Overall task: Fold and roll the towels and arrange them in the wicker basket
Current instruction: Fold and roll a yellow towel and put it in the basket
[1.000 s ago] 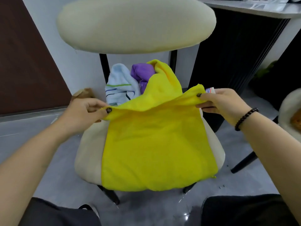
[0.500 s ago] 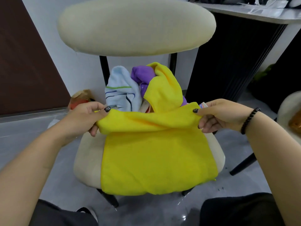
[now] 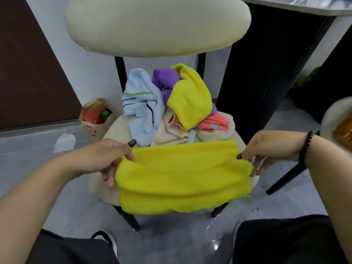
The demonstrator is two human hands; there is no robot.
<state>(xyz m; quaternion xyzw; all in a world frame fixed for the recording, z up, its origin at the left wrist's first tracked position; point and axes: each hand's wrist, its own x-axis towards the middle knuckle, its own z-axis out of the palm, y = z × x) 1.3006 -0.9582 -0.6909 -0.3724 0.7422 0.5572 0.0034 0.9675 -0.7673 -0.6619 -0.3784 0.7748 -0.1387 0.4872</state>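
A yellow towel (image 3: pixel 181 176) lies folded over on the front of a cream chair seat (image 3: pixel 101 180), its lower edge hanging past the seat. My left hand (image 3: pixel 112 159) pinches its left end and my right hand (image 3: pixel 266 149) pinches its right end. Behind it on the seat is a heap of towels: a light blue striped one (image 3: pixel 141 103), a purple one (image 3: pixel 165 79), a second yellow one (image 3: pixel 190 96), a coral one (image 3: pixel 215 122) and a beige one (image 3: pixel 171 134). No wicker basket shows clearly.
The chair's cream backrest (image 3: pixel 156 23) looms above the heap. A paper bag (image 3: pixel 93 115) with red contents and a white scrap (image 3: pixel 63 141) sit on the grey floor at left. A dark ribbed table base (image 3: pixel 270 69) stands at right. My knees in black fill the bottom corners.
Both hands brought the towel's far edge down toward me, folding it over the front half. The heap behind is now uncovered.
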